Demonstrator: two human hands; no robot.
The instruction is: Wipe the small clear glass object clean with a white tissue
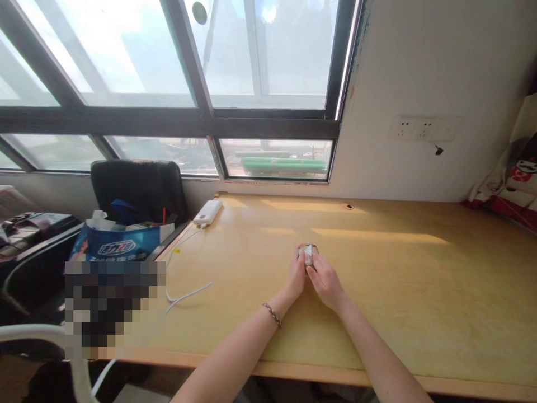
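Note:
Both my hands are closed around a small silvery-white object with dark edges (309, 253), over the middle of the wooden table (398, 296). What kind of thing it is, I cannot make out. My left hand (296, 274) grips its left side, the thumb lying along it; a braided bracelet circles that wrist. From the right, my right hand (327, 280) wraps it, with the thumb near its lower edge. The fingers cover most of its sides and underside.
A white power bank (208, 212) with a white cable (188, 295) lies at the table's left edge. Beyond that edge stand a blue bag (121, 240) and a black chair (138, 184). A wall socket (428, 129) and a red-and-white bag (516, 190) are at the right.

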